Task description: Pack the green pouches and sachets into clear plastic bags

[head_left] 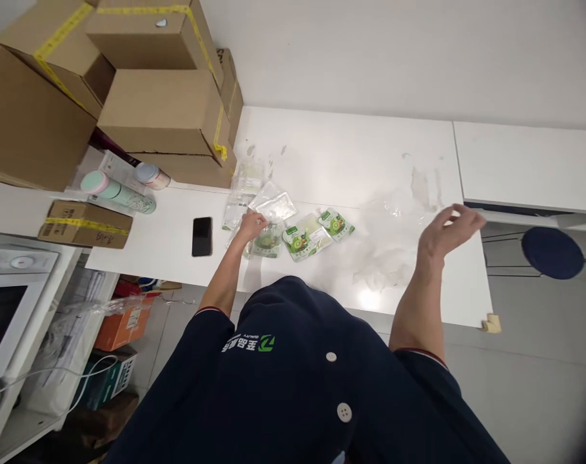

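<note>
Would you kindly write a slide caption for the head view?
Left hand at fruit-printed pouches on a white table, right hand raised, smartphone nearby.

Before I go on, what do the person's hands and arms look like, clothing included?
The left hand and right hand are bare, with no gloves or watches visible. The short sleeves are dark navy, their hems edged with thin red and white trim.

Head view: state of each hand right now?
Left hand: curled at a green packet; grip cannot be told.
Right hand: partly curled, nothing visibly held; closure unclear.
</note>
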The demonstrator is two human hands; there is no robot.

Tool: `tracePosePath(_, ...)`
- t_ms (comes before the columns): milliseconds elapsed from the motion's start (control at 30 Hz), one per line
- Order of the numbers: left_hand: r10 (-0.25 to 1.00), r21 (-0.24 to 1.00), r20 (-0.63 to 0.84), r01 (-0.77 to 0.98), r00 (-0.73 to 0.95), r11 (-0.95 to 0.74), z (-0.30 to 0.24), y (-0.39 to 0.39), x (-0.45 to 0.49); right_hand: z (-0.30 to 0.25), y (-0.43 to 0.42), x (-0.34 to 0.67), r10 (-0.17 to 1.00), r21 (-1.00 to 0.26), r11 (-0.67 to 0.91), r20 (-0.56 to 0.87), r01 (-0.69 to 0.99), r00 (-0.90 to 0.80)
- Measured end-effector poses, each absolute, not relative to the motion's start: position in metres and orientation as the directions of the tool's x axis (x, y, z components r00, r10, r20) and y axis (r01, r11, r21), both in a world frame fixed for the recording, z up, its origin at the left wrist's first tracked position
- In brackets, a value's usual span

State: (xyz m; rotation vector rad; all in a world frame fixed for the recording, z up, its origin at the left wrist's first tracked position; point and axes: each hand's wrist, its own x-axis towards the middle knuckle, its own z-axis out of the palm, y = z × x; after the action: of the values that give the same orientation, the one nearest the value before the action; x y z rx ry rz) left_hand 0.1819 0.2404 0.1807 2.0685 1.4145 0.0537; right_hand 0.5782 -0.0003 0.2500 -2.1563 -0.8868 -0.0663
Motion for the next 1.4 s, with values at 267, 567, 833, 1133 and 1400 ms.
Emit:
tracePosePath(267, 0.613, 0.509, 0.047, 0.509, 0.788, -0.694, 0.278, 0.194, 0.195, 0.260, 0.088, 0.404, 0.974, -0.500, 0.102, 0.224, 0.860, 0.015)
tracePosePath(567, 0.900, 0.845, -0.135, 0.523, 0.414, -0.114, 0.212, 0.214, 0.155, 0.269, 0.081, 0.396, 0.996, -0.543, 0.083, 0.038, 0.836, -0.074)
tracePosePath(833, 0.878, 0.703, -0.476, 0.621, 0.049, 0.346, 0.141, 0.288, 0.198, 0.292, 0.053, 0.422, 0.939, -0.585, -0.320, -0.091, 0.745, 0.332)
tracePosePath(1133, 0.863, 0.850, -0.201, 0.520, 0.464, -0.081, 0.204, 0.272, 0.193, 0.278, 0.042, 0.432, 0.913, -0.525, -0.408, -0.215, 0.747, 0.348)
tracePosePath(1400, 0.788, 0.721, 0.183, 0.464, 0.588, -0.514, 0.262, 0.255, 0.197, 0.285, 0.085, 0.424, 0.923, -0.454, -0.360, -0.298, 0.815, 0.242)
